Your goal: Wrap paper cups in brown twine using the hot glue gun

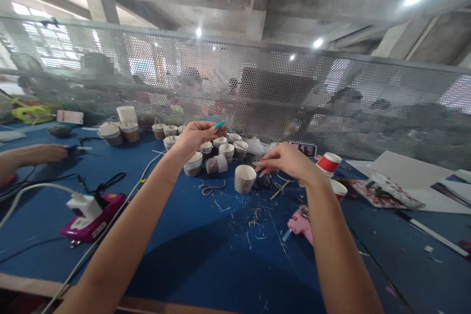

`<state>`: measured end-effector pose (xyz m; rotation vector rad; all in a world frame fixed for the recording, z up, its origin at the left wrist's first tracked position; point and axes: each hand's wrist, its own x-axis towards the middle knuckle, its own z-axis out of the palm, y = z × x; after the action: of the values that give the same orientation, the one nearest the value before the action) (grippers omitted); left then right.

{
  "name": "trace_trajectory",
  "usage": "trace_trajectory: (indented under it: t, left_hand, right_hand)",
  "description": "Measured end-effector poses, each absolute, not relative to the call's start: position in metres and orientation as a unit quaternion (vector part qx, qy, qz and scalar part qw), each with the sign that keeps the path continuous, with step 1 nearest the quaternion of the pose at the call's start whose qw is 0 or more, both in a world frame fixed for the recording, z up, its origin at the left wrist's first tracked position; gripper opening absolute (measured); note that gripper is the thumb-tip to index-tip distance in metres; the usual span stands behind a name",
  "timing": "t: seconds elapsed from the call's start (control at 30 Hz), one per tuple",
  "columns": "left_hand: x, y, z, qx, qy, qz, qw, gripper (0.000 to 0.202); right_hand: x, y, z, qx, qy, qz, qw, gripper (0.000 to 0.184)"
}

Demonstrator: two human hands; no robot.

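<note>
My left hand (196,135) is raised above a cluster of small paper cups (217,149), its fingers pinched together; what they pinch is too thin to name. My right hand (285,159) hovers just right of an upright white paper cup (245,178), fingers curled and pinched, perhaps on a thin strand that I cannot make out. One cup (217,164) lies on its side between the hands. Bits of cut string (211,188) and scraps litter the blue table (206,250) below.
A pink glue gun (300,224) lies under my right forearm. A magenta and white power strip (90,213) with cables sits at left. Another person's hand (40,153) holds a tool at far left. Red and white cups (329,162), a phone (303,148) and papers (405,176) lie right. A perforated metal screen (257,88) closes the far side.
</note>
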<state>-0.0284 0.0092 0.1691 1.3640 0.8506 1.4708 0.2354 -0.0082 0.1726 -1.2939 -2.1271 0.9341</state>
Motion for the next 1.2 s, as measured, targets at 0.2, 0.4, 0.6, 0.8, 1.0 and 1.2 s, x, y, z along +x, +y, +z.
trace_trajectory:
  t: [0.2,0.4,0.6,0.8,1.0,1.2]
  left_hand:
    - [-0.027,0.014,0.165,0.551,0.377,0.605,0.434,0.019]
    - [-0.025,0.015,0.163,0.552,0.405,0.607,0.402,0.021]
    - [-0.022,0.019,0.16,0.553,0.427,0.621,0.354,0.012]
    - [-0.019,0.022,0.155,0.546,0.437,0.643,0.312,0.009]
    - [-0.011,0.017,0.154,0.467,0.422,0.673,0.39,0.015]
    - [-0.014,0.019,0.153,0.433,0.411,0.686,0.415,0.016]
  right_hand:
    - [0.222,-0.006,0.171,-0.528,-0.798,0.188,0.222,0.014]
    - [0.214,0.001,0.16,-0.539,-0.797,0.161,0.221,0.014]
    - [0.207,0.002,0.156,-0.564,-0.795,0.102,0.197,0.015]
    - [0.201,0.0,0.156,-0.588,-0.783,0.094,0.181,0.016]
    - [0.194,-0.001,0.152,-0.579,-0.789,0.114,0.172,0.015]
    - [0.188,0.0,0.147,-0.573,-0.786,0.141,0.187,0.015]
